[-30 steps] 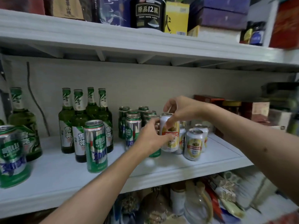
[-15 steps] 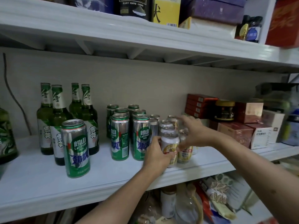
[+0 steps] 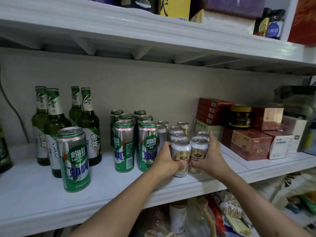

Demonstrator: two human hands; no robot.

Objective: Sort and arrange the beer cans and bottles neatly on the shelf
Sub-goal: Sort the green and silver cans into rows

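1. White shelf point(image 3: 42, 199) runs wall to wall, with boxes point(image 3: 248, 144) stacked at its right end.
2. Bottles point(image 3: 56, 127) stand grouped at left; tall green cans point(image 3: 135, 142) sit in tidy rows mid-shelf. That part looks sorted.
3. One green can point(image 3: 74, 159) stands alone out front, seemingly left to place.
4. Small cans point(image 3: 188, 147) get squared up: left hand point(image 3: 165, 161) grips one, right hand point(image 3: 211, 156) cups its neighbour.

**Dim, soft light and a bent, smeared frame**

The light is dull and even, with a bluish cast on the white shelf point(image 3: 42, 190). Deep shadow sits under the upper shelf point(image 3: 153, 36). Tall cans point(image 3: 73, 158) show faint glare. Edges bow outward, and the far right is smeared with blur.
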